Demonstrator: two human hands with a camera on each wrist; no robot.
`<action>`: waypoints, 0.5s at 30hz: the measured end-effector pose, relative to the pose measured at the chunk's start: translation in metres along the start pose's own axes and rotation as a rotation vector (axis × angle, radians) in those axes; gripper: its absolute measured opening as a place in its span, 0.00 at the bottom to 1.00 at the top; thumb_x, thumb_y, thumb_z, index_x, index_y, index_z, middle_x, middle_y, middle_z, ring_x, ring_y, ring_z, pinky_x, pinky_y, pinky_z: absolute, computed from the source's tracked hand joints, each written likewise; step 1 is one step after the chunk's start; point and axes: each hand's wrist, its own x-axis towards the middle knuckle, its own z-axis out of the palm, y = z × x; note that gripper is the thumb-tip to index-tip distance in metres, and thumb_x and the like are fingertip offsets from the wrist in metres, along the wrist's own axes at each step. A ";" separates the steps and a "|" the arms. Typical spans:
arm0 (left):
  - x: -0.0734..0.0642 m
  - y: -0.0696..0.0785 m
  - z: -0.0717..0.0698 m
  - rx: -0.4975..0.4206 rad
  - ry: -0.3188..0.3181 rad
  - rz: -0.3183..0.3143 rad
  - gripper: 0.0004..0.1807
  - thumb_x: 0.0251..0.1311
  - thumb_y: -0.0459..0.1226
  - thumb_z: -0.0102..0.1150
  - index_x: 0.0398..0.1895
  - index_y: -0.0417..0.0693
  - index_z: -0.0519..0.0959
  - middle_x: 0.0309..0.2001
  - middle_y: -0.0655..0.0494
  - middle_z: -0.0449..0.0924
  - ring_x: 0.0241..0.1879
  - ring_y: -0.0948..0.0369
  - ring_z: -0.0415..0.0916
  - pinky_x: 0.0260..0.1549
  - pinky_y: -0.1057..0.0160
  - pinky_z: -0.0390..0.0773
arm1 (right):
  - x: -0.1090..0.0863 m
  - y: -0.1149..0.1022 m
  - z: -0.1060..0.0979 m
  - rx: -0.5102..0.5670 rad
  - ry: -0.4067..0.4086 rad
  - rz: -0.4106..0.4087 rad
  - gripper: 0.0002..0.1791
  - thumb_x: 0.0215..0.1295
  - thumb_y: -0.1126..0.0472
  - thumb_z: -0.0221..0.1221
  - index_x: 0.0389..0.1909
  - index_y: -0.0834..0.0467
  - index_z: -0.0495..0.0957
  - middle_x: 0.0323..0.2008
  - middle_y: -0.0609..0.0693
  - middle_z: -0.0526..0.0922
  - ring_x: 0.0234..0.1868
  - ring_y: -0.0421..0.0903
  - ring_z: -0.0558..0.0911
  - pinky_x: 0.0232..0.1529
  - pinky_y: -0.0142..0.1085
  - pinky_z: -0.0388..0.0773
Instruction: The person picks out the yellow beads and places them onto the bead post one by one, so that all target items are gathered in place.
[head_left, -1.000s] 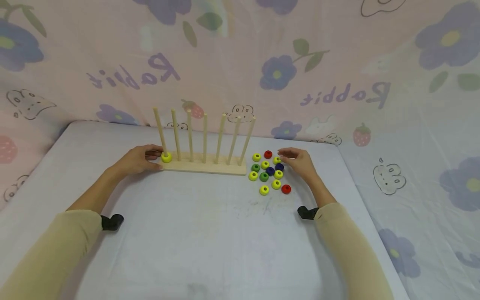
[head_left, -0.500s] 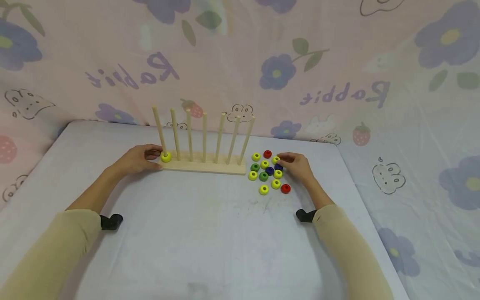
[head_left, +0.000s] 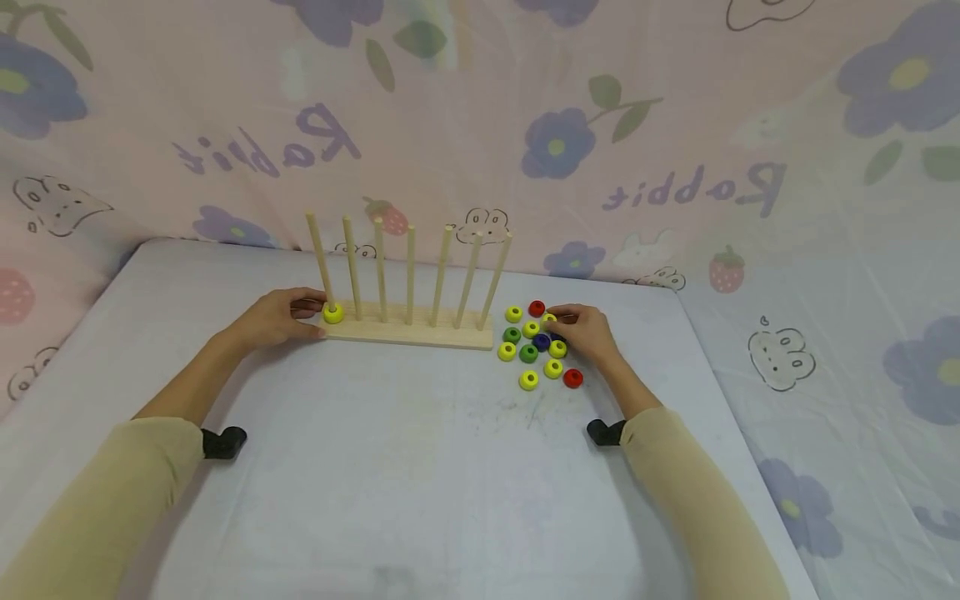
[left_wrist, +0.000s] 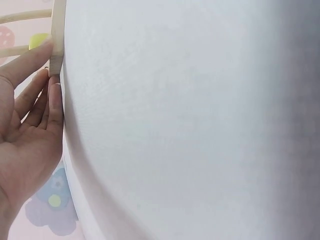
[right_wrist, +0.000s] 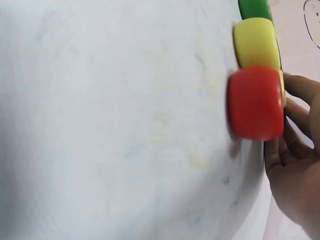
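Note:
A wooden peg stand (head_left: 408, 333), with several upright pegs in a row, stands toward the back of the table. One yellow bead (head_left: 333, 314) sits at the foot of its leftmost peg. My left hand (head_left: 276, 319) holds the stand's left end, thumb in front and fingers around the end, as the left wrist view also shows. Right of the stand, my right hand (head_left: 588, 331) pinches a yellow bead (head_left: 549, 319) at the back of a loose group; its fingers partly cover that bead and a dark blue one. In the right wrist view a red bead (right_wrist: 256, 103) hides the fingertips.
Around the right hand lie several yellow, green, red and blue beads, among them a green bead (head_left: 528, 354) and a red bead (head_left: 573, 378). The white table (head_left: 420, 483) ends at a patterned cloth (head_left: 465, 125) behind.
My right hand has moved left and slightly down onto the yellow bead, its fingers closing about it. The left hand has stayed at the stand's end.

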 end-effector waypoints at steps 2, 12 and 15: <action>-0.001 0.001 0.000 -0.005 -0.004 -0.003 0.41 0.57 0.35 0.71 0.71 0.31 0.62 0.66 0.31 0.67 0.66 0.39 0.65 0.67 0.43 0.67 | 0.000 -0.002 0.001 -0.021 -0.005 0.001 0.22 0.63 0.52 0.68 0.55 0.57 0.83 0.49 0.57 0.83 0.49 0.53 0.81 0.53 0.46 0.79; -0.004 0.008 0.000 0.002 0.001 -0.007 0.40 0.58 0.35 0.70 0.70 0.31 0.62 0.66 0.32 0.66 0.66 0.39 0.65 0.68 0.43 0.65 | 0.001 -0.002 0.001 -0.066 -0.014 -0.043 0.21 0.63 0.53 0.67 0.55 0.58 0.83 0.50 0.59 0.82 0.51 0.55 0.80 0.57 0.48 0.77; -0.005 0.008 0.000 -0.003 -0.001 -0.008 0.40 0.58 0.34 0.70 0.70 0.31 0.62 0.66 0.32 0.67 0.66 0.39 0.65 0.68 0.43 0.65 | 0.000 -0.002 -0.001 -0.059 -0.020 -0.048 0.22 0.65 0.53 0.66 0.56 0.58 0.82 0.50 0.59 0.82 0.51 0.54 0.80 0.57 0.48 0.78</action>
